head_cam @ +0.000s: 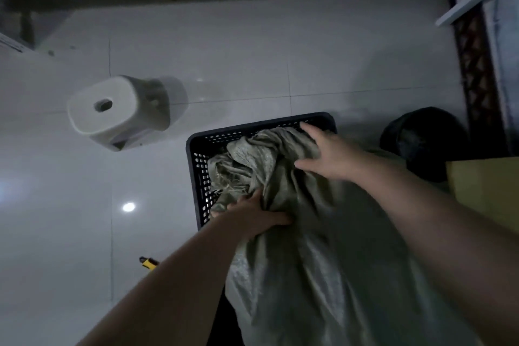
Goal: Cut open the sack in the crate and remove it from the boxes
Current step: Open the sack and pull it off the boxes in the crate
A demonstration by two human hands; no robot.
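A grey-green woven sack (295, 247) fills the black perforated crate (196, 157) and drapes over its near edge toward me. Its far end is bunched and frayed. My left hand (252, 213) grips a fold of the sack near the crate's left wall, fingers buried in the cloth. My right hand (328, 154) lies flat on the sack's far right part, fingers spread and pointing to the crate's far rim. The boxes are hidden under the sack.
A yellow-and-black cutter (148, 262) lies on the glossy tiled floor beside my left forearm. A pale plastic stool (118, 112) stands at the left. A dark round bag (421, 140) and a yellow carton (488, 191) sit at the right, under a dark lattice post (471, 70).
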